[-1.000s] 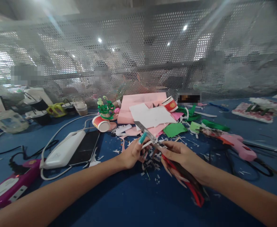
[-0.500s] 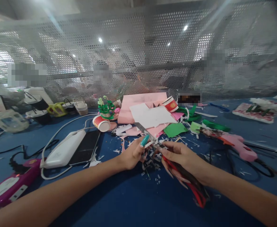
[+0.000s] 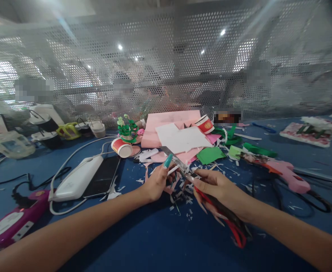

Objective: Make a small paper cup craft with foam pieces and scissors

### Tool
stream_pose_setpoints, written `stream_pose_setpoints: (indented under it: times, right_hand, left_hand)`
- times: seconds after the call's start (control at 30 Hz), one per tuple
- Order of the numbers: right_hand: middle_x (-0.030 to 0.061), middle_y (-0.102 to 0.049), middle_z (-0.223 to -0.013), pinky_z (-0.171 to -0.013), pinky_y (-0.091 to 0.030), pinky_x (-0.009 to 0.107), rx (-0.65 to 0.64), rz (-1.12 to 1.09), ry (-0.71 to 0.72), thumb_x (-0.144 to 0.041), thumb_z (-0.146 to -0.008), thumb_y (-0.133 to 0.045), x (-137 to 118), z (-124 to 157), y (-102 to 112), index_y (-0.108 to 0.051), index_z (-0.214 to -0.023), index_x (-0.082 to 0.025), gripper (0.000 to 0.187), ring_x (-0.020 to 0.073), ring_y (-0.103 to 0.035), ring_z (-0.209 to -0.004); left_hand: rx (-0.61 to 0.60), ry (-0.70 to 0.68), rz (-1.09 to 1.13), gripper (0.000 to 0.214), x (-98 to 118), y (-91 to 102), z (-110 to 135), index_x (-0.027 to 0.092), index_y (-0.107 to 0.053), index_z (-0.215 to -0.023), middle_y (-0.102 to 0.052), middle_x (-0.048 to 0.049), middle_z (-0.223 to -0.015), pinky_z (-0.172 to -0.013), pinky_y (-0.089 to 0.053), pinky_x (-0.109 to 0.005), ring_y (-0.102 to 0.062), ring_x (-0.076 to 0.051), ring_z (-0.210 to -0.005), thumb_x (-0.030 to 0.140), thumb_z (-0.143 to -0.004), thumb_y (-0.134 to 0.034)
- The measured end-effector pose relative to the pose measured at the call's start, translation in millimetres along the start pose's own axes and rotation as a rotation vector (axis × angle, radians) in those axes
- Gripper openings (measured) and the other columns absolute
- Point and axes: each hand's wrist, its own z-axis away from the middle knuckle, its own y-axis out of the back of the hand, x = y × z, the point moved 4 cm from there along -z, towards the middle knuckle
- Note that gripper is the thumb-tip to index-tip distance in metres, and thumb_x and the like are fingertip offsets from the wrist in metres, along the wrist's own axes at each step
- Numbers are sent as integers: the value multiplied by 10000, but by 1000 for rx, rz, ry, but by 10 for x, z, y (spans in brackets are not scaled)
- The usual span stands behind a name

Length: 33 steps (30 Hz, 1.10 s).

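Scissors (image 3: 222, 211) with red and black handles lie in my right hand (image 3: 215, 187), which is closed around them. Their metal blades point up and left, across the middle of the view. Just left of the blades, my left hand (image 3: 156, 183) is closed on a narrow white paper strip (image 3: 173, 170), its thumb with a long teal nail raised. Small white paper scraps (image 3: 184, 194) are scattered on the blue table beneath both hands. Beyond the blades lies a white paper sheet (image 3: 183, 138) on top of pink paper (image 3: 171, 118).
A pink glue gun (image 3: 289, 173) rests at right, green paper (image 3: 210, 155) nearer the middle. On the left are a phone (image 3: 105, 175), a white power bank (image 3: 78, 179), cables and a magenta power strip (image 3: 19, 219). Paper cups (image 3: 122, 147) and a perforated metal screen (image 3: 166, 56) stand beyond.
My left hand has shifted slightly left and its raised thumb has moved away from the scissor blades. My right hand and the scissors are nearly where they were.
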Motion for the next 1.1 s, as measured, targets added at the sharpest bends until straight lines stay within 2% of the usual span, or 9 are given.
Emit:
stream_pose_setpoints:
  times: [0.23, 0.3, 0.43, 0.5, 0.7, 0.77, 0.83, 0.93, 1.1]
  right_hand:
    - [-39, -605, -533, -246, -349, 135, 7, 71, 19, -445, -843, -579, 50, -2, 15, -534, -934, -172, 291, 57, -463, -265]
    - [-40, -605, -531, -253, -350, 139, 29, 92, 37, -429, -849, -572, 45, -7, 21, -537, -915, -172, 268, 58, -469, -271]
    - [-44, -595, -529, -256, -361, 148, 22, 121, 31, -430, -851, -560, 27, -8, 5, -533, -898, -173, 262, 54, -452, -260]
    - [-48, -588, -532, -253, -364, 148, 22, 136, 25, -435, -849, -562, 22, -2, -5, -525, -892, -176, 266, 50, -439, -256]
    - [-40, -595, -565, -247, -364, 157, 13, 170, 11, -464, -843, -569, 44, 23, -35, -524, -942, -173, 310, 51, -442, -260]
    - [-39, -600, -573, -248, -368, 163, 23, 166, 25, -461, -847, -565, 36, 24, -31, -526, -945, -176, 304, 54, -447, -263]
    - [-42, -594, -565, -254, -370, 161, 61, 174, 46, -458, -851, -560, 16, 22, -12, -528, -899, -181, 283, 52, -448, -266]
    - [-51, -582, -534, -263, -370, 155, 111, 177, 63, -465, -851, -555, -10, 18, 16, -515, -848, -188, 280, 47, -439, -264]
    - [-48, -587, -522, -273, -377, 172, 103, 155, 43, -464, -852, -546, -11, 16, 11, -509, -872, -186, 281, 59, -444, -263]
  left_hand:
    - [-158, -69, -134, 752, 140, -57, 34, 154, -571, -882, -480, -23, -700, -505, -417, -258, -422, -127, -580, 779, -779, -166]
    - [-139, -43, -113, 781, 114, -50, 29, 152, -563, -898, -464, -14, -669, -492, -408, -257, -425, -126, -559, 805, -754, -159]
    - [31, 47, 1, 782, -69, 8, -11, 155, -529, -799, -470, -25, -671, -509, -406, -262, -440, -130, -582, 826, -733, -132]
    - [64, 56, 24, 772, -117, 18, -20, 158, -514, -761, -475, -27, -672, -536, -415, -270, -447, -133, -598, 827, -733, -129]
    - [-84, -45, -132, 760, 108, -31, 22, 163, -555, -821, -485, -22, -687, -529, -408, -264, -428, -133, -601, 799, -762, -143]
    - [-110, -28, -102, 759, 125, -38, 24, 163, -552, -837, -486, -26, -690, -515, -407, -260, -431, -132, -591, 796, -765, -138]
    - [-99, -9, -22, 760, 68, -29, 9, 161, -549, -862, -487, -32, -694, -514, -411, -259, -438, -133, -588, 797, -763, -143]
    - [-94, -67, 71, 804, -56, -19, -21, 156, -566, -908, -525, -54, -742, -572, -426, -270, -451, -139, -620, 811, -748, -128]
    - [-79, -28, 88, 851, -170, -12, -34, 159, -587, -944, -554, -72, -764, -600, -424, -279, -455, -150, -639, 805, -748, -68]
